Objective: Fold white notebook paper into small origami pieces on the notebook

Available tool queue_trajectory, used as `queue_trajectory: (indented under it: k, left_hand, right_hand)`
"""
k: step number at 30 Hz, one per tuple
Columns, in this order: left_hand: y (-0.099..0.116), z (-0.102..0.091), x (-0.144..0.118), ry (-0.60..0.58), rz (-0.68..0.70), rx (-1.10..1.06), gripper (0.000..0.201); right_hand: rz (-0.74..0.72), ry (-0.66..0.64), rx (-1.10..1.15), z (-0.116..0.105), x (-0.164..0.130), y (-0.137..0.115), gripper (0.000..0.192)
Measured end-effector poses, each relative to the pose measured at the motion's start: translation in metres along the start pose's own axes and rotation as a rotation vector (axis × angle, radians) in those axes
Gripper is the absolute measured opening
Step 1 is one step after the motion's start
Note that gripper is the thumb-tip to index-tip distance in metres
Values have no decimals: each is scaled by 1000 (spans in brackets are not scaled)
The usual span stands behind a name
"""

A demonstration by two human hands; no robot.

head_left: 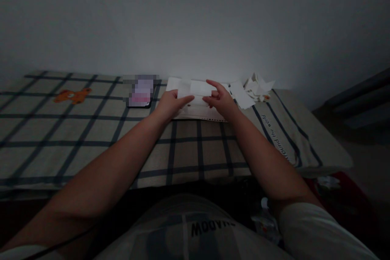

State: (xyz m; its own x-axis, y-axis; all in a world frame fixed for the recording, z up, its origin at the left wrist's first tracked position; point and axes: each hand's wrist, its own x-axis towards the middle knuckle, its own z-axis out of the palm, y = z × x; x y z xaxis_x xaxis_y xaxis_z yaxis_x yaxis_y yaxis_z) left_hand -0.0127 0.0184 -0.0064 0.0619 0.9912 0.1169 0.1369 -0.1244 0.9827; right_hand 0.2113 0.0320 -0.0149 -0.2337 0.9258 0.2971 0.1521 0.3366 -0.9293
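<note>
Both my hands reach forward over a checked bed cover [91, 130]. My left hand [170, 103] and my right hand [221, 99] pinch a small white sheet of paper [196, 88] between thumb and fingers, one at each side. The sheet is held just above a larger white sheet [198, 111] that lies flat on the cover near the wall. My forearms stretch from the bottom of the view toward it.
A phone [140, 93] lies left of the papers. More white sheets [240, 94] and a heap of crumpled paper scraps [257, 87] sit to the right. An orange bear print [72, 96] marks the cover at the left. A grey wall [195, 20] stands behind.
</note>
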Motion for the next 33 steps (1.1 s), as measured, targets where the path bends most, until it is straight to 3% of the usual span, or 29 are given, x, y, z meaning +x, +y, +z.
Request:
queue_trajectory:
  k: [4,7,11,15,21,26,33]
  left_hand:
    - [2,0,0,-32,-131,155,32]
    - [7,3,-3,-24,-86,41,32]
    - [11,8,-9,33,-16,-133,42]
    - [8,14,-15,31,18,-98,44]
    - [10,16,-19,-71,-20,-129,37]
    - [12,14,-18,-57,-14,-18,23]
    - [10,14,-16,-59,39,0,23]
  right_hand:
    - [37,130,20,-2,2,-4,70]
    - [112,165,127,3,2,-7,64]
    - [128,45,159,14,-4,-13,44]
    - [94,-51,51,22,-11,-20,36]
    - [76,32,8,19,-11,-20,32]
    - [127,23,62,19,-9,-11,31]
    - [133,61,88,22,-9,-10,29]
